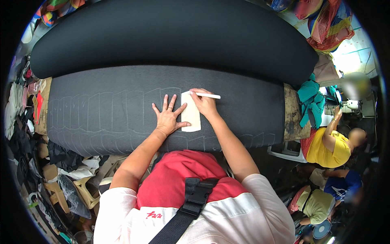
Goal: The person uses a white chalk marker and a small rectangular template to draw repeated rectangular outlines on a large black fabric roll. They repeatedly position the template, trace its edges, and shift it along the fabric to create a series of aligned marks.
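Note:
A cream-coloured flat pattern piece (191,118) lies on dark grey fabric (239,105) spread over the table. My left hand (167,116) rests with fingers spread, its thumb on the pattern's left edge and the other fingers on the fabric. My right hand (206,103) grips a white marking pen or chalk pencil (209,96) at the pattern's top right; the tip is hidden by the fingers. Rows of pale traced outlines (118,112) run across the fabric to the left of the pattern and along the near edge.
A large black fabric roll (174,38) lies along the table's far side. Teal cut pieces (312,101) are piled at the right end, near a sewing machine (350,106) and a person in yellow (334,148). Fabric scraps and a beige plastic stool (87,193) stand at the lower left.

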`<action>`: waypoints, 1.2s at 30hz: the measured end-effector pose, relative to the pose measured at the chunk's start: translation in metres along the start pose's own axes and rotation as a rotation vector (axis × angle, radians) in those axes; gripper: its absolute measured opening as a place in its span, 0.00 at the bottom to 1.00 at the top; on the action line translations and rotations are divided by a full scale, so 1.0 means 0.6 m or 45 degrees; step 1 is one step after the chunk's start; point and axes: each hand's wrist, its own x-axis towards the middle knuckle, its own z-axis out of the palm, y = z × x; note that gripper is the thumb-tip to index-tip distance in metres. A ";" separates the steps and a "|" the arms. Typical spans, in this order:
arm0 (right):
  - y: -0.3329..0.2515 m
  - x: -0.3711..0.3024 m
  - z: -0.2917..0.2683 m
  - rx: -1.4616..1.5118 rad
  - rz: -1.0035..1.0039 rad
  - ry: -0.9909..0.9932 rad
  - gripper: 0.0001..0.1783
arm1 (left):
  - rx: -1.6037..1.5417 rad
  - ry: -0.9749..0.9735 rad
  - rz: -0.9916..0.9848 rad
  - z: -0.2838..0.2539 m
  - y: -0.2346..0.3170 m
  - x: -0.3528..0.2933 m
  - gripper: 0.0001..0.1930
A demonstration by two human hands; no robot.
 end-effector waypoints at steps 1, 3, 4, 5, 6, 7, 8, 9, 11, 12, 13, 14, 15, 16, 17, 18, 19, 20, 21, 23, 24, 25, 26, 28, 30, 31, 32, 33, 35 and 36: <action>-0.001 0.012 0.014 0.032 0.058 -0.001 0.14 | 0.010 -0.004 0.002 -0.001 0.000 0.000 0.45; 0.000 0.024 0.025 -0.016 0.100 -0.104 0.12 | 0.027 -0.012 0.010 -0.003 0.001 0.000 0.45; 0.002 0.026 0.024 -0.139 0.095 -0.149 0.11 | 0.016 -0.009 0.007 -0.004 0.001 0.000 0.45; 0.005 0.027 0.021 -0.243 0.071 -0.200 0.10 | 0.012 -0.003 0.004 -0.005 0.002 0.000 0.45; 0.009 0.027 0.012 -0.123 0.089 -0.130 0.09 | 0.005 0.005 0.002 -0.007 0.003 0.000 0.45; 0.014 0.028 0.004 -0.113 0.142 -0.027 0.07 | -0.002 -0.023 -0.013 -0.008 0.004 -0.001 0.45; 0.019 0.029 -0.004 -0.075 0.196 0.065 0.07 | -0.005 -0.035 -0.011 -0.010 0.005 0.000 0.45; 0.024 0.030 -0.008 -0.031 0.269 0.193 0.07 | -0.005 -0.030 -0.003 -0.012 0.006 0.002 0.44; 0.029 0.027 -0.008 -0.111 0.221 0.195 0.09 | -0.006 -0.055 -0.011 -0.017 0.008 0.003 0.44; 0.028 0.022 -0.005 -0.148 0.235 0.188 0.10 | -0.030 -0.038 -0.007 -0.019 0.008 0.003 0.44; 0.025 0.008 -0.002 -0.195 0.052 0.249 0.10 | -0.043 -0.050 -0.002 -0.022 0.008 0.004 0.43; 0.021 -0.005 0.001 -0.261 0.076 0.229 0.10 | -0.048 -0.054 0.009 -0.025 0.009 0.006 0.43; 0.015 -0.023 -0.001 -0.300 0.044 0.229 0.10 | -0.054 -0.060 0.028 -0.028 0.010 0.009 0.43; 0.007 -0.049 -0.004 -0.279 0.080 0.182 0.08 | -0.069 -0.057 0.064 -0.031 0.010 0.013 0.45; -0.002 -0.081 -0.010 -0.250 0.098 0.161 0.07 | -0.039 -0.075 0.086 -0.035 0.010 0.018 0.45; -0.013 -0.116 -0.019 -0.309 0.110 0.107 0.07 | -0.018 -0.101 0.107 -0.039 0.010 0.024 0.44; -0.023 -0.149 -0.029 -0.335 0.137 0.041 0.07 | 0.006 -0.127 0.123 -0.042 0.011 0.030 0.44; -0.034 -0.181 -0.038 -0.413 0.173 -0.037 0.08 | -0.023 -0.126 0.140 -0.046 0.013 0.034 0.43; -0.040 -0.199 -0.042 -0.463 0.271 -0.141 0.08 | -0.006 -0.142 0.134 -0.050 0.014 0.041 0.44; -0.048 -0.218 -0.022 -0.194 0.436 -0.219 0.10 | 0.047 -0.197 0.141 -0.055 0.019 0.048 0.44; -0.046 -0.217 -0.008 -0.061 0.322 -0.237 0.10 | 0.001 -0.251 0.123 -0.057 0.020 0.051 0.46; -0.044 -0.216 0.011 0.278 0.331 -0.273 0.10 | -0.030 -0.267 0.111 -0.057 0.021 0.051 0.45; -0.037 -0.215 0.015 0.355 0.449 -0.320 0.10 | -0.021 -0.260 0.107 -0.057 0.023 0.051 0.45; -0.023 -0.212 0.009 0.459 0.680 -0.386 0.10 | -0.009 -0.257 0.103 -0.059 0.025 0.050 0.45; -0.010 -0.212 -0.035 0.260 0.620 -0.228 0.10 | 0.002 -0.254 0.101 -0.063 0.031 0.049 0.44; -0.007 -0.208 -0.063 -0.014 0.634 -0.166 0.10 | -0.015 -0.263 0.099 -0.067 0.035 0.052 0.45; -0.009 -0.205 -0.086 -0.108 0.462 -0.057 0.10 | -0.030 -0.270 0.095 -0.073 0.040 0.054 0.45; -0.015 -0.199 -0.108 -0.251 0.404 0.059 0.09 | -0.047 -0.292 0.089 -0.080 0.046 0.057 0.45; -0.037 -0.175 -0.123 0.315 0.719 0.185 0.11 | -0.326 0.077 0.111 -0.100 0.062 0.060 0.29; -0.049 -0.162 -0.129 0.457 0.795 0.211 0.12 | -0.589 0.134 0.134 -0.111 0.070 0.062 0.24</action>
